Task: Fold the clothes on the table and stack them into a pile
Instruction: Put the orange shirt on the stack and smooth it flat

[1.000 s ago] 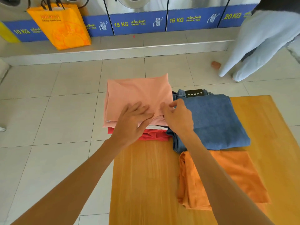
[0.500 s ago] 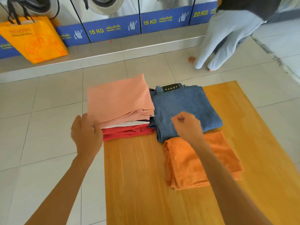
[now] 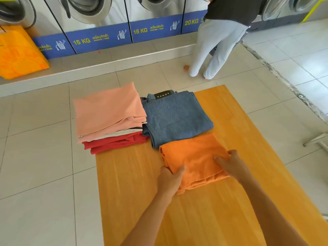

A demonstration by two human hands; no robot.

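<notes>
Both hands sit on the folded orange garment at the middle of the wooden table. Left hand grips its near-left edge, thumb on top, fingers curled under the cloth. Right hand pinches the right edge, thumb on top, fingers closed on the fabric. Just beyond it, touching, lies the folded blue denim piece with a black label. At the far-left corner — overhanging the table edge — a pile: pink garment on top, white and red beneath. A second person stands at the washing machines.
</notes>
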